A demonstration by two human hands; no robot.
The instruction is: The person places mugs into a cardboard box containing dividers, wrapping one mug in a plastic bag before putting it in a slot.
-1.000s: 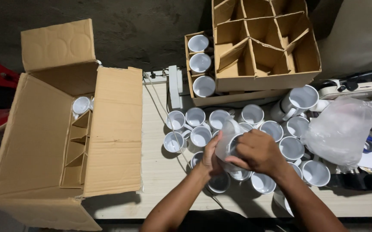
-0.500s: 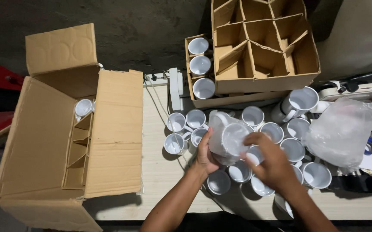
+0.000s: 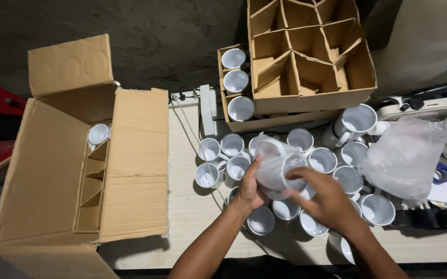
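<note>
Both hands hold a white mug wrapped in a clear plastic bag [image 3: 278, 165] above a cluster of several white mugs [image 3: 327, 160] on a pale table [image 3: 192, 212]. My left hand [image 3: 249, 186] grips the bagged mug from the left side. My right hand [image 3: 324, 199] has its fingers on the mug's lower right, at the plastic. On the left stands an open cardboard box [image 3: 79, 181] with dividers, one white mug [image 3: 98, 134] in its far cell.
Two divided cardboard boxes are stacked at the back, the empty top one [image 3: 311, 57] over a lower box holding three mugs [image 3: 235, 82]. A heap of clear plastic bags [image 3: 404, 155] lies at the right. A power strip [image 3: 205, 108] with cords sits near the back edge.
The bagged mug has been lifted and turned so its mouth faces up and left. My right hand slid from on top of it down to its lower right side.
</note>
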